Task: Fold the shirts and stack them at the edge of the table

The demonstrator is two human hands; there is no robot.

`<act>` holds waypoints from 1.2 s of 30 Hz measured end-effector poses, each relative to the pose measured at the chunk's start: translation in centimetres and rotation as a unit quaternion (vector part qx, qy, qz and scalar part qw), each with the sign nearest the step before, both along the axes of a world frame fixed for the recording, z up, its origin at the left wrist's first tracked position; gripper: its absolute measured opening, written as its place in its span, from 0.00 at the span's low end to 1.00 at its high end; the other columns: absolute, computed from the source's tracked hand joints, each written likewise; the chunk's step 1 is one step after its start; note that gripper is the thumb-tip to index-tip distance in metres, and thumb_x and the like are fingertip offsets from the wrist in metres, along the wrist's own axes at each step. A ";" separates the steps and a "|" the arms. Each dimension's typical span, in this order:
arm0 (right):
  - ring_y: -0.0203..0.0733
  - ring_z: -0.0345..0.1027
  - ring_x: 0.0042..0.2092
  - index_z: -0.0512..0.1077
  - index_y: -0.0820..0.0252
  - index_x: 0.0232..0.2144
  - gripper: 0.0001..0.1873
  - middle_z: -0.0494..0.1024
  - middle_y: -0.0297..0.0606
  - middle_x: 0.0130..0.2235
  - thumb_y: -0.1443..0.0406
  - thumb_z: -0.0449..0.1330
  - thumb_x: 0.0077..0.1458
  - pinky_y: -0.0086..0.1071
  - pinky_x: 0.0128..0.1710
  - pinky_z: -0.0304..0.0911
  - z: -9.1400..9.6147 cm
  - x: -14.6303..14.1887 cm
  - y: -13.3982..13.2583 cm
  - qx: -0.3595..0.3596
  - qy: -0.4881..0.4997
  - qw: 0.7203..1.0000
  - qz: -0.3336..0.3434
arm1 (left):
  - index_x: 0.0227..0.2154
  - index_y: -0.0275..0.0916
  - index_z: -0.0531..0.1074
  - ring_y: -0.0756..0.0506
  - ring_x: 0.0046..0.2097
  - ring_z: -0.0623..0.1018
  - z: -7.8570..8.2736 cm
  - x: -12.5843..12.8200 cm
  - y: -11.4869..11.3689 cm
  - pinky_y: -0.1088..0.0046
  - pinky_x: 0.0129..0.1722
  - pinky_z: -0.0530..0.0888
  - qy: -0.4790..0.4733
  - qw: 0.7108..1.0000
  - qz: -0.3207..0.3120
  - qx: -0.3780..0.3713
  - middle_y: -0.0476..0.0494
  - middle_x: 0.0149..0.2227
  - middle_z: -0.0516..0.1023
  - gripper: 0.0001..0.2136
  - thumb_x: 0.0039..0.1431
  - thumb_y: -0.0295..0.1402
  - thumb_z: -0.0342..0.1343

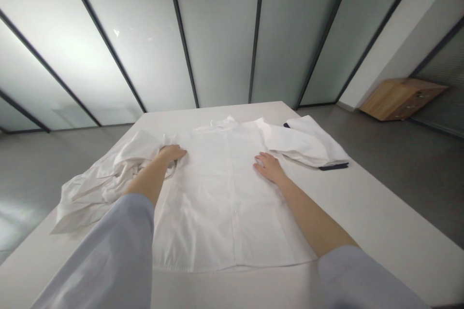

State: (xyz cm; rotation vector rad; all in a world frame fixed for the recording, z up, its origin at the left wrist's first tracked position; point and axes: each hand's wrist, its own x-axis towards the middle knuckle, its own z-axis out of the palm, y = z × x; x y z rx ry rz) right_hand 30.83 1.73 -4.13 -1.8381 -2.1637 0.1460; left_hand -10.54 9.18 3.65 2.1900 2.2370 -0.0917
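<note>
A white button-up shirt [210,203] lies spread front up on the table, its collar at the far end and its hem toward me. My left hand [173,153] rests at the shirt's left side, fingers stretched onto the fabric near the edge. On the shirt's right side, my right hand [270,167] lies flat with its fingers slightly apart. One sleeve seems to stretch out to the right beyond that hand. Next to my left forearm, a crumpled pile of white cloth [97,183] partly runs behind the arm.
The white table [366,222] narrows toward its far edge. Folded white cloth [317,140] with dark edging lies at the right side. Frosted glass panels [221,34] stand behind the table, and a wooden cabinet [395,99] is on the floor at the far right.
</note>
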 end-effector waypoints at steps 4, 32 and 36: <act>0.49 0.58 0.61 0.70 0.56 0.53 0.21 0.65 0.44 0.61 0.59 0.54 0.59 0.43 0.58 0.54 0.3 -0.2 -0.1 -0.002 0.002 1.000 -0.003 | 0.52 0.33 0.69 0.33 0.58 0.69 -0.3 2.9 -1.2 0.56 0.56 0.63 0.055 0.998 0.028 -0.002 0.28 0.55 0.71 0.24 0.57 0.43 0.50; 0.52 0.64 0.46 0.70 0.66 0.46 0.22 0.72 0.53 0.46 0.68 0.51 0.47 0.46 0.49 0.56 4.8 11.1 1.3 0.278 0.192 0.886 -0.316 | 0.57 0.41 0.65 0.38 0.64 0.61 -6.4 11.8 -8.1 0.58 0.62 0.58 -0.116 0.986 -0.086 0.084 0.37 0.64 0.61 0.24 0.61 0.47 0.49; 0.61 0.59 0.52 0.69 0.68 0.50 0.26 0.68 0.63 0.51 0.62 0.59 0.49 0.50 0.48 0.53 5.0 13.6 1.0 0.120 0.041 0.918 -0.377 | 0.57 0.40 0.65 0.37 0.64 0.61 -6.5 11.9 -8.1 0.58 0.62 0.58 -0.122 0.985 -0.087 0.082 0.36 0.64 0.62 0.25 0.60 0.47 0.49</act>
